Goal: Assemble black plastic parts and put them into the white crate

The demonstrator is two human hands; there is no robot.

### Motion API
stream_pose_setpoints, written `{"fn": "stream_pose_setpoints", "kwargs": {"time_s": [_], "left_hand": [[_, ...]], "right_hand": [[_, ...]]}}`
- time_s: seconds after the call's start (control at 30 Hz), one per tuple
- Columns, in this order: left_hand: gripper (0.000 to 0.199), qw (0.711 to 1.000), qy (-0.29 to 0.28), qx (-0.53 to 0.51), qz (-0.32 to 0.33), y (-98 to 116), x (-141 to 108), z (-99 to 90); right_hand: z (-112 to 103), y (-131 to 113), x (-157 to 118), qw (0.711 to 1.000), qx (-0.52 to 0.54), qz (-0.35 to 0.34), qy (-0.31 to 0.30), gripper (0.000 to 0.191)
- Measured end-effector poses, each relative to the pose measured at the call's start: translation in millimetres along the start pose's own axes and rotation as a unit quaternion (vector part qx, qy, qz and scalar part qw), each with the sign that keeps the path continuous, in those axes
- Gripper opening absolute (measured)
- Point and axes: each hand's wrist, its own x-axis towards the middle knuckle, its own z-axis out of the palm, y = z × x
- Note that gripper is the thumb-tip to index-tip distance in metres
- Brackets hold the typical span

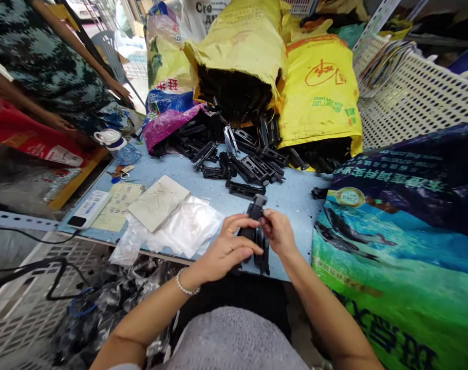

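Held part: 1 black part (256,206), plastic by its look, stands between our 2 hands above the near edge of the blue table (297,203).
Right hand (277,230): thumb and index finger appear to pinch the side of the black part near its upper end.
Left hand (231,244): fingers reach over the part, with thumb and index finger spread; we cannot tell how firmly they grip.
Under the hands: more black pieces (261,257), long and narrow, partly hidden by our fingers.
Handling: we should brace the body with the left fingers, work the upper end with the right, and press in line with the length so that nothing twists.
Caution: a slanted push could, in our judgement, slip or strain thin edges.
Loose pile (253,167): slotted, rail-like black pieces, some glossy, lying crosswise beyond our hands.
Yellow sack (237,41): creased, woven-looking, mouth open toward the pile.
White film (191,226): thin, crumpled, partly beneath a flat, scuffed pad (158,203).
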Motion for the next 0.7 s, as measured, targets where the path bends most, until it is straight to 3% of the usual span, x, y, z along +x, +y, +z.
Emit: {"fn": "stream_pose_setpoints", "kwargs": {"time_s": [0.03, 0.1, 0.17, 0.23, 0.3, 0.33, 0.4, 0.43, 0.5, 0.57, 0.6, 0.63, 0.67, 0.7], "left_hand": [[0.033, 0.998, 0.065, -0.004, 0.0, -11.6, -6.4, 8.5], [0.05, 0.985, 0.167, -0.04, -0.011, -36.2, -13.1, 20.4], [0.069, 0.985, 0.162, -0.044, -0.042, -55.7, -13.1, 21.7], [0.065, 0.991, 0.114, -0.006, -0.074, -67.2, -11.2, 13.6], [0.062, 0.988, 0.101, 0.036, -0.109, -73.0, -12.3, 1.5], [0.067, 0.983, 0.11, 0.051, -0.14, -74.8, -14.8, -3.8], [0.079, 0.961, 0.13, 0.071, -0.234, -77.8, -22.8, -9.3], [0.081, 0.948, 0.135, 0.08, -0.277, -78.8, -27.6, -9.0], [0.079, 0.933, 0.132, 0.107, -0.318, -79.3, -36.2, -2.8], [0.074, 0.929, 0.115, 0.16, -0.314, -77.1, -40.8, 6.4], [0.071, 0.925, 0.103, 0.192, -0.311, -75.2, -41.0, 10.2], [0.068, 0.92, 0.091, 0.223, -0.311, -73.0, -39.7, 12.6], [0.065, 0.914, 0.081, 0.248, -0.311, -70.9, -37.2, 13.3], [0.062, 0.913, 0.075, 0.263, -0.303, -69.0, -33.5, 12.3]], "right_hand": [[-2.8, -9.6, 0.6, 0.999, 0.001, -0.033, 0.016, 0.031], [-0.8, -21.5, -7.0, 0.997, 0.018, -0.074, 0.023, 0.032], [8.2, -21.9, -20.6, 0.997, 0.064, -0.038, -0.02, 0.035], [16.9, -13.6, -30.1, 0.989, 0.105, 0.045, -0.09, 0.037], [19.2, -2.9, -25.9, 0.983, 0.067, 0.09, -0.148, 0.04], [17.3, 1.5, -17.0, 0.985, 0.007, 0.076, -0.154, 0.041], [9.2, 7.0, 12.8, 0.976, -0.184, -0.025, -0.113, 0.036], [4.3, 7.9, 31.8, 0.947, -0.298, -0.096, -0.075, 0.03], [-3.6, 7.3, 70.6, 0.84, -0.503, -0.202, -0.016, 0.025], [-6.8, 5.3, 100.6, 0.748, -0.626, -0.219, -0.013, 0.04], [-6.9, 4.4, 109.4, 0.73, -0.651, -0.206, -0.02, 0.043], [-6.5, 4.0, 113.0, 0.735, -0.65, -0.189, -0.021, 0.043], [-6.0, 4.3, 111.2, 0.763, -0.622, -0.172, -0.018, 0.042], [-5.8, 5.5, 104.3, 0.81, -0.567, -0.152, -0.016, 0.04]]}}
